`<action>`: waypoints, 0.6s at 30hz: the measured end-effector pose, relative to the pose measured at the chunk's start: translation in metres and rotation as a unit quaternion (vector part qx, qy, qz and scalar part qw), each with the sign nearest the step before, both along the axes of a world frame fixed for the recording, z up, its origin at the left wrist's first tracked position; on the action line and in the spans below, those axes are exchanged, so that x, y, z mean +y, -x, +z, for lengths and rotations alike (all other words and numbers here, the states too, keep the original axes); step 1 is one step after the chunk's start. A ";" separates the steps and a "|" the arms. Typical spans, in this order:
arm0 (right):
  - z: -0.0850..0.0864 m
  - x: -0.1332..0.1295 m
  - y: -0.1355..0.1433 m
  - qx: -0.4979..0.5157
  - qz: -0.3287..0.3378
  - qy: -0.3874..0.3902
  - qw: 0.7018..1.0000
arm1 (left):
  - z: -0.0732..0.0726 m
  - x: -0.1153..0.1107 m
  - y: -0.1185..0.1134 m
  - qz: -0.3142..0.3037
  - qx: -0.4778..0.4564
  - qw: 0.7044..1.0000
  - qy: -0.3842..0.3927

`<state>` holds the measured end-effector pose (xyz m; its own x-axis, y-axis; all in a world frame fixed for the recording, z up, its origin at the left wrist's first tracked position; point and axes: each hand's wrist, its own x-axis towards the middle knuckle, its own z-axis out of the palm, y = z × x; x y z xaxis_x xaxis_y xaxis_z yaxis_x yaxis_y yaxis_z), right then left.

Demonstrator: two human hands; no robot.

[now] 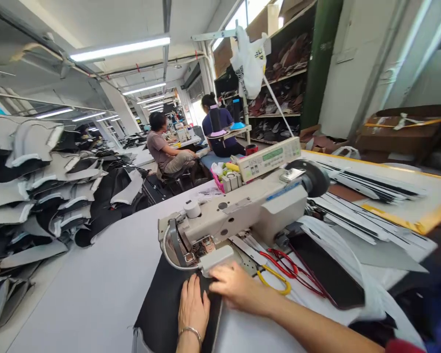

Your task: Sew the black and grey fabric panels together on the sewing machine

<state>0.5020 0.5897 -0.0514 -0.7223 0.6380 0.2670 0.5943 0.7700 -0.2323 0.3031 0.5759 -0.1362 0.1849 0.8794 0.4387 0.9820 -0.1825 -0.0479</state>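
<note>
A black fabric panel (pixel 158 299) lies on the white table, its far end under the head of a beige sewing machine (pixel 238 208). My left hand (pixel 194 306), with a bracelet at the wrist, rests flat on the panel, fingers stretched toward the needle area. Close beside it, my right hand (pixel 238 289) is at the panel's right edge, just below the machine's white lamp housing (pixel 217 259). Its fingers are bent, and their tips are partly hidden, so I cannot make out whether they pinch the fabric.
Red-handled scissors (pixel 284 264) and yellow-handled scissors (pixel 275 282) lie right of the machine, beside a dark phone (pixel 327 269). White strips (pixel 375 225) cover the right side. Stacked grey and black pieces (pixel 55 196) fill the left. Two people (pixel 169 147) sit farther back.
</note>
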 end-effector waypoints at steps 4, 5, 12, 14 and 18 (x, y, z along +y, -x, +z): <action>0.017 -0.019 -0.067 -0.033 -0.237 0.006 0.971 | 0.009 0.004 0.001 -0.038 0.016 0.999 -0.022; 0.021 -0.026 -0.085 -0.048 -0.287 0.011 0.957 | 0.011 0.005 0.003 -0.045 0.017 0.999 -0.017; 0.021 -0.062 -0.147 -0.112 -0.427 0.027 0.897 | 0.059 -0.010 0.013 -0.082 -0.034 0.992 0.089; 0.015 -0.061 -0.145 -0.112 -0.433 0.009 0.894 | 0.084 -0.025 0.005 -0.099 -0.059 0.993 0.006; 0.007 -0.054 -0.136 -0.114 -0.426 -0.059 0.896 | 0.110 -0.055 -0.025 -0.234 -0.059 0.954 -0.177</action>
<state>0.6375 0.5358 -0.0441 -0.0320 0.9607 0.2759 0.9994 0.0267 0.0230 0.3280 0.5213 -0.0262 0.4513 0.5057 0.7352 0.8000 -0.5944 -0.0822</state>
